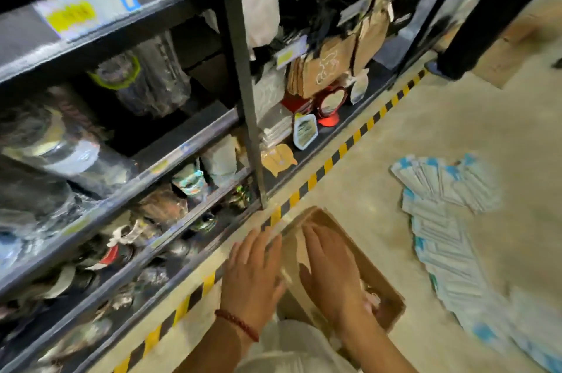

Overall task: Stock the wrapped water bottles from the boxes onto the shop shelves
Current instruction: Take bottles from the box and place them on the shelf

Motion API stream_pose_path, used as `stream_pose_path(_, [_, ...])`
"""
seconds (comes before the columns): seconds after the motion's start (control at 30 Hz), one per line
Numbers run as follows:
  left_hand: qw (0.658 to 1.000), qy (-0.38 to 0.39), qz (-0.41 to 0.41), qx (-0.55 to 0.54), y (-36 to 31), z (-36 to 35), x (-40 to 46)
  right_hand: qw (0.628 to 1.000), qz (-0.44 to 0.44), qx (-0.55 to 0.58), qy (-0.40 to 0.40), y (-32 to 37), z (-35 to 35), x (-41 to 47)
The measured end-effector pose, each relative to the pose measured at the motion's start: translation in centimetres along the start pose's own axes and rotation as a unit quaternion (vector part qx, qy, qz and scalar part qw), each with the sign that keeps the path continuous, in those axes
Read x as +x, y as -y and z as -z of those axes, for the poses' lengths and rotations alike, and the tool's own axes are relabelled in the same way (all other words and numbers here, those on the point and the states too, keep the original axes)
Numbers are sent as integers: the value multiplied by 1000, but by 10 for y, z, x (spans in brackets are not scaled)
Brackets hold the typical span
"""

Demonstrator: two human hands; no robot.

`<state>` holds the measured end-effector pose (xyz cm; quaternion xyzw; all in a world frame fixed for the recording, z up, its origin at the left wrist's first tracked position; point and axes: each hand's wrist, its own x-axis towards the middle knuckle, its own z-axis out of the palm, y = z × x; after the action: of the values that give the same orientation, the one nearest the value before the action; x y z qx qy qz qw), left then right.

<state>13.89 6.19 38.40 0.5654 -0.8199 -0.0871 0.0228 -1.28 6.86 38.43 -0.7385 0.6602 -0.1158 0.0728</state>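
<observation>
Clear-wrapped bottle, likely light and slick, sits between flat-fingered left hand and right hand; grip mid-body.

Two bare forearms are seen, no sleeves reaching the wrists. A beaded red bracelet is worn on the left wrist. A white garment is visible near the bottom edge.
</observation>
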Motion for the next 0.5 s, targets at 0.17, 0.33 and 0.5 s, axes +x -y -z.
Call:
stream_pose_path(0.17, [992,95,-79,22,-28,-9,-4,994,-104,25,8,-17,1,-59])
stream_pose_path(0.33, [979,129,-156,31,-47,-19,9,974,-221,33,-22,-26,0,-93])
stream_pose_path(0.5, [958,172,-228,37,-58,-31,21,938,-343,54,8,-30,-16,-114])
